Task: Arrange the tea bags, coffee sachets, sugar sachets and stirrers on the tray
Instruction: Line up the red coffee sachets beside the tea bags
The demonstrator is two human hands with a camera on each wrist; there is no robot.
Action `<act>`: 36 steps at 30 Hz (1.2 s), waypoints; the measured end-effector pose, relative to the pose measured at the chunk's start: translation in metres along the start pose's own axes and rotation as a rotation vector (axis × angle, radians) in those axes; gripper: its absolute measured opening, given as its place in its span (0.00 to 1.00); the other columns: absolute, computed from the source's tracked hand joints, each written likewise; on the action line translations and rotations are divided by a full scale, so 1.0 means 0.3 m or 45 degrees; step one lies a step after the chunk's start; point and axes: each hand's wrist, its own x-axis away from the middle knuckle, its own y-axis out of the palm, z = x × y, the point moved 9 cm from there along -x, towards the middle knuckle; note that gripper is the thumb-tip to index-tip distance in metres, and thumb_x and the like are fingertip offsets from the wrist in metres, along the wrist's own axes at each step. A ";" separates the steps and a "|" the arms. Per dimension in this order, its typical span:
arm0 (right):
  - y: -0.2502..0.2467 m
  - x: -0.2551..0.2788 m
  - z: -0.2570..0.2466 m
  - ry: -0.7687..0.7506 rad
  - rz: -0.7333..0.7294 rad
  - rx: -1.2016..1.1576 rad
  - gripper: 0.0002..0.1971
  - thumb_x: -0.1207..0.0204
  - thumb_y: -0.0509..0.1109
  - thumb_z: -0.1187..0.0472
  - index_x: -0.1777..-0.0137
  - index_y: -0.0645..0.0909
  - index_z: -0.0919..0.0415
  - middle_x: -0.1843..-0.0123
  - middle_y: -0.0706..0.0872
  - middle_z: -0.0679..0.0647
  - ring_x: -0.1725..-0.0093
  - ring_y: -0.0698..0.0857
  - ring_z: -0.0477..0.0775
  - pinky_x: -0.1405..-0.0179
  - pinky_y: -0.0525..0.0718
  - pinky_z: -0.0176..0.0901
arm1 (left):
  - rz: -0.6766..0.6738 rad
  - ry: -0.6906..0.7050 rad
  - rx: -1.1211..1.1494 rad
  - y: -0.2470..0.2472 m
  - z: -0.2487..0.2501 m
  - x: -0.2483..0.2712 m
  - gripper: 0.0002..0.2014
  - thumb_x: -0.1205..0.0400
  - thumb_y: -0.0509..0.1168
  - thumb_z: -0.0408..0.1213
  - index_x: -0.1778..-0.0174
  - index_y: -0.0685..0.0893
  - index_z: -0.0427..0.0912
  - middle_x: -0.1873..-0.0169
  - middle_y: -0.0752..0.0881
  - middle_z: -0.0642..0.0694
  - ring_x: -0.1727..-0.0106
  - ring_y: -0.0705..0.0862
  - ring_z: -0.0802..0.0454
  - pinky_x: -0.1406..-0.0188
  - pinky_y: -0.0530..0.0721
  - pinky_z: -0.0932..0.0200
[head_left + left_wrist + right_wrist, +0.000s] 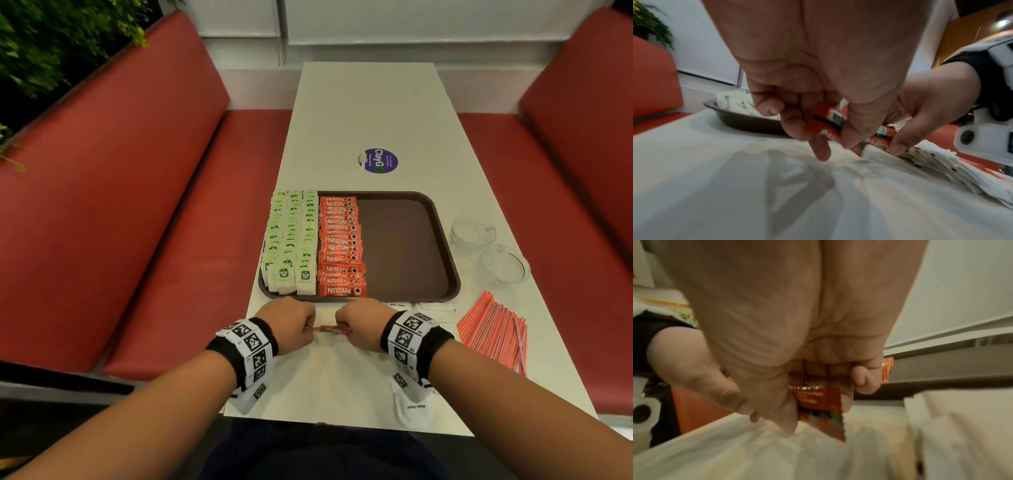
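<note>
Red foil coffee sachets (334, 330) are pinched at either end, fingers curled: the left hand (289, 320) on one end, the right hand (366, 322) on the other, low over the table (342, 377). Just beyond the knuckles lies the tray (404, 240), tea bags (291, 240) and coffee rows (339, 246) placed. Coffee is seemingly the step in hand; next, carry this bundle forward and lay it by the coffee column.

Tea bags (289, 240) are lying left of coffee sachets (340, 245) on the tray (407, 246); stirrers (495, 330) are lying near-right on the table (370, 113).
</note>
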 end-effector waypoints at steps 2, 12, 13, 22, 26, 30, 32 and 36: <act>-0.033 0.016 0.016 0.017 0.041 -0.083 0.06 0.23 0.62 0.66 0.54 0.72 0.53 0.54 0.80 0.53 0.54 0.79 0.58 0.56 0.80 0.47 | 0.057 -0.002 0.033 -0.039 -0.015 0.005 0.03 0.21 0.64 0.44 0.59 0.77 0.52 0.62 0.84 0.52 0.60 0.81 0.50 0.60 0.81 0.56; -0.197 0.056 0.106 -0.028 0.394 -0.537 0.09 0.15 0.65 0.51 0.43 0.80 0.54 0.53 0.84 0.50 0.55 0.82 0.52 0.51 0.83 0.50 | 0.322 0.199 0.101 -0.176 0.032 -0.020 0.10 0.23 0.72 0.46 0.65 0.77 0.52 0.69 0.80 0.57 0.64 0.76 0.57 0.64 0.70 0.61; -0.196 0.054 0.101 -0.054 0.382 -0.517 0.10 0.16 0.66 0.49 0.43 0.82 0.54 0.52 0.85 0.49 0.54 0.82 0.51 0.49 0.83 0.49 | 0.356 0.225 0.110 -0.185 0.043 -0.023 0.11 0.23 0.73 0.47 0.65 0.78 0.52 0.69 0.79 0.57 0.64 0.76 0.57 0.64 0.70 0.61; -0.227 0.040 0.177 -0.023 0.499 -0.505 0.07 0.15 0.66 0.55 0.45 0.83 0.57 0.49 0.83 0.49 0.48 0.83 0.55 0.41 0.83 0.54 | 0.441 0.116 0.257 -0.229 0.028 -0.124 0.09 0.19 0.70 0.51 0.44 0.87 0.56 0.56 0.88 0.55 0.54 0.82 0.55 0.48 0.81 0.55; -0.233 0.042 0.253 0.145 0.501 -0.683 0.06 0.13 0.60 0.56 0.42 0.73 0.56 0.50 0.86 0.51 0.54 0.85 0.53 0.57 0.83 0.48 | 0.419 -0.005 0.095 -0.211 0.009 -0.195 0.07 0.18 0.68 0.54 0.48 0.88 0.59 0.57 0.85 0.55 0.51 0.79 0.51 0.45 0.76 0.51; -0.238 0.056 0.291 0.172 0.512 -0.767 0.04 0.14 0.57 0.60 0.48 0.64 0.57 0.62 0.80 0.52 0.67 0.78 0.52 0.68 0.75 0.47 | 0.301 -0.023 -0.078 -0.151 0.023 -0.251 0.12 0.16 0.63 0.57 0.44 0.87 0.60 0.47 0.85 0.56 0.43 0.79 0.49 0.42 0.75 0.48; -0.242 0.060 0.300 0.175 0.521 -0.756 0.05 0.15 0.57 0.61 0.52 0.64 0.56 0.63 0.78 0.52 0.67 0.76 0.52 0.67 0.74 0.48 | 0.269 -0.023 -0.132 -0.131 0.032 -0.264 0.14 0.15 0.61 0.58 0.41 0.88 0.61 0.46 0.85 0.55 0.44 0.79 0.48 0.42 0.76 0.48; -0.237 0.047 0.319 0.194 0.522 -0.685 0.05 0.17 0.60 0.62 0.55 0.70 0.56 0.62 0.80 0.51 0.65 0.77 0.52 0.63 0.78 0.49 | 0.276 -0.029 -0.183 -0.134 0.037 -0.276 0.13 0.16 0.62 0.58 0.42 0.88 0.62 0.48 0.87 0.56 0.44 0.79 0.49 0.43 0.75 0.49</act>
